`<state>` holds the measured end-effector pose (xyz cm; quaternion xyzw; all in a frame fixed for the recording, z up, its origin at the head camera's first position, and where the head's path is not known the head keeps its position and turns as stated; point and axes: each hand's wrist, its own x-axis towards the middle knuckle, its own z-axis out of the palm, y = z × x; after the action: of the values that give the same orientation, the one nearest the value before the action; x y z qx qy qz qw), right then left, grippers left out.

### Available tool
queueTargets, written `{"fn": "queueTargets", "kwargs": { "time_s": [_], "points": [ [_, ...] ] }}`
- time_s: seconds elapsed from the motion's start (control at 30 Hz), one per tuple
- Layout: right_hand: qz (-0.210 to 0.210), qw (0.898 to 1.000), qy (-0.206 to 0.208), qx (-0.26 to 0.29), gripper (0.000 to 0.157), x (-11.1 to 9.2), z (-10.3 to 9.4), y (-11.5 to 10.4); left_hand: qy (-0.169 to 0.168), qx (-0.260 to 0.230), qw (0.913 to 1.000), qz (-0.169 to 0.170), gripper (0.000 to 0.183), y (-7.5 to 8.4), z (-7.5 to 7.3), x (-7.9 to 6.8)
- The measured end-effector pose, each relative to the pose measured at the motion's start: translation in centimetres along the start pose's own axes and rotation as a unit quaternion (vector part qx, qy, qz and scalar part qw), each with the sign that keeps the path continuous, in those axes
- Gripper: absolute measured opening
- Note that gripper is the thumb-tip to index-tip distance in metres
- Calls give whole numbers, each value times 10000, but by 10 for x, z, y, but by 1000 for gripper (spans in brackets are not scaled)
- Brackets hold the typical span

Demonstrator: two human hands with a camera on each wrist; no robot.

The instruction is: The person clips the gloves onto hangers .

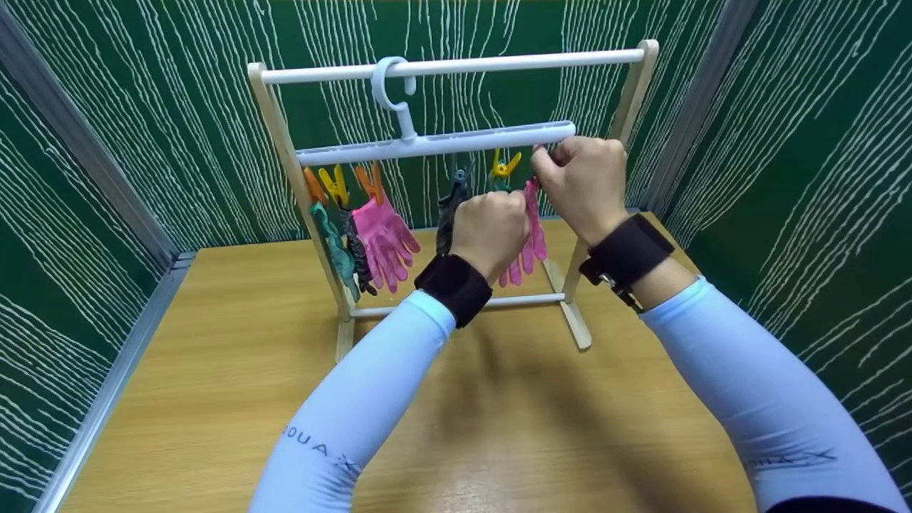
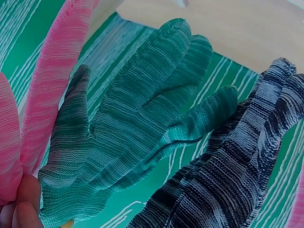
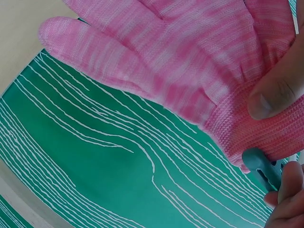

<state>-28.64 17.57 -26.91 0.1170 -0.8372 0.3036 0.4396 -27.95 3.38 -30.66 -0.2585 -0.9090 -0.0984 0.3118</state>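
My left hand (image 1: 491, 229) pinches the cuff of a pink knit glove (image 1: 534, 221) below the hanger's right end. In the right wrist view, a thumb (image 3: 273, 97) presses on that cuff. Up at the bar's end, my right hand (image 1: 588, 178) pinches a dark teal clothespin (image 3: 262, 167), whose tip meets the cuff's edge. The white hanger (image 1: 427, 146) hangs above both hands. Beside the pink glove, the left wrist view shows a green glove (image 2: 137, 109) and a black-and-white glove (image 2: 223, 161). My left hand hides part of the pink glove in the head view.
At the hanger's left, orange and yellow clothespins hold a green glove (image 1: 335, 242), a dark glove and another pink glove (image 1: 385, 239). A yellow clothespin (image 1: 504, 167) hangs near my hands. The wooden rack (image 1: 274, 121) stands on a wooden table (image 1: 235, 399) between green walls.
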Motion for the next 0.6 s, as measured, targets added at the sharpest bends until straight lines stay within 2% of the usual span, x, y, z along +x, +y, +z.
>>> {"fn": "queueTargets", "kwargs": {
  "time_s": [0.2,0.6],
  "points": [
    [-56,10000,35,1,44,-1,0,1,8,-40,10000,-19,33,0,0,0],
    [114,9999,32,74,40,-2,1,3,-104,-232,9996,-88,38,1,1,0]
  ]
}}
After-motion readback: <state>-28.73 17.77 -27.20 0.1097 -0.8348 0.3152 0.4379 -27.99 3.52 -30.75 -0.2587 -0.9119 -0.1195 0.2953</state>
